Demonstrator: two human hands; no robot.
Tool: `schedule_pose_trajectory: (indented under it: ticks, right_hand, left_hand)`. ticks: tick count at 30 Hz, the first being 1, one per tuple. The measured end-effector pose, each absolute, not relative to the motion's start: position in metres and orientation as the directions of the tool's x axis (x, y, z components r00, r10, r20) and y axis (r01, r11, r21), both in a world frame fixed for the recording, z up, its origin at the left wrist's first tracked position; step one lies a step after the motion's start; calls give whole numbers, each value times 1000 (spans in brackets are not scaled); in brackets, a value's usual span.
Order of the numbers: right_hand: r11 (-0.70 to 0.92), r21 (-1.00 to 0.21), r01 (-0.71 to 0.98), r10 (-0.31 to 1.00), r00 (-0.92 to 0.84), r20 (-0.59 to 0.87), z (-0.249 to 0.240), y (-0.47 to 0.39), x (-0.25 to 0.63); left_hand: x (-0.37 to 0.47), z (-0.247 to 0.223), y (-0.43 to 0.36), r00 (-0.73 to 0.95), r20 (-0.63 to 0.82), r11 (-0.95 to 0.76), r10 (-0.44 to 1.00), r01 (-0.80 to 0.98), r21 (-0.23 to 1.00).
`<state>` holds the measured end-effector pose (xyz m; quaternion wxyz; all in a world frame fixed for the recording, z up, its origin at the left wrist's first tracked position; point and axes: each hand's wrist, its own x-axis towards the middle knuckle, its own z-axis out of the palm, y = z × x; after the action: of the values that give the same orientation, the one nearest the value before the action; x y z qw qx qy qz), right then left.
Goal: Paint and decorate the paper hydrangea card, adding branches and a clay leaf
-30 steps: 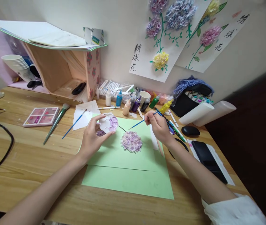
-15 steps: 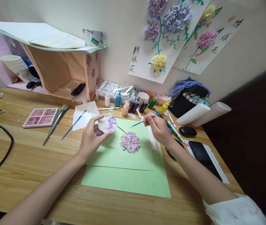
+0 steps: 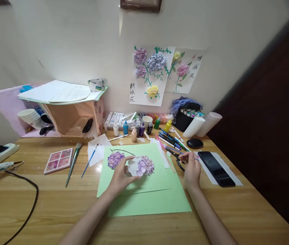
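Note:
My left hand (image 3: pixel 121 175) pinches a small white flower-shaped paint palette (image 3: pixel 133 165) with purple paint in some of its wells. It is above the green paper (image 3: pixel 149 204), partly covering a pale purple paper flower (image 3: pixel 149 165). A second purple flower (image 3: pixel 115 159) shows left of my fingers, with a dark drawn stem (image 3: pixel 124 150) above. Off the paper's right side, my right hand (image 3: pixel 192 170) is closed round a thin blue paintbrush (image 3: pixel 196 159), mostly hidden by the fingers. Black scissors (image 3: pixel 176 156) lie just left of that hand.
Paint bottles (image 3: pixel 141 129), pens (image 3: pixel 171 139) and a white cup (image 3: pixel 147 120) line the back. A phone (image 3: pixel 216 169) and mouse (image 3: pixel 194 143) sit right. Left are a pink palette case (image 3: pixel 58 160), large brush (image 3: pixel 73 165), another blue brush (image 3: pixel 89 160) and hot glue gun (image 3: pixel 0 167).
The view has tilted up. My right hand has moved right with the paintbrush, away from above the paper. My left hand has brought the palette over the pale flower, uncovering the other flower.

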<state>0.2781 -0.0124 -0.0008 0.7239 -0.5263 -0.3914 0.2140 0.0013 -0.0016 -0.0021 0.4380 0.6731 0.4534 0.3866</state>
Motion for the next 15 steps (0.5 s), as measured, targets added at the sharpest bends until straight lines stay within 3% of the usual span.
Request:
schedule_pose_trajectory:
  ticks: [6,15]
  right_hand:
    - [424,-900,101,773,478,417,-12,-19,262]
    - [510,-827,237,839,74,539,-5,-41,248]
  left_hand:
    - [9,-19,-6,321,316,-419,893,335,844]
    - [9,-25,-7,341,387,-498,857,355,791]
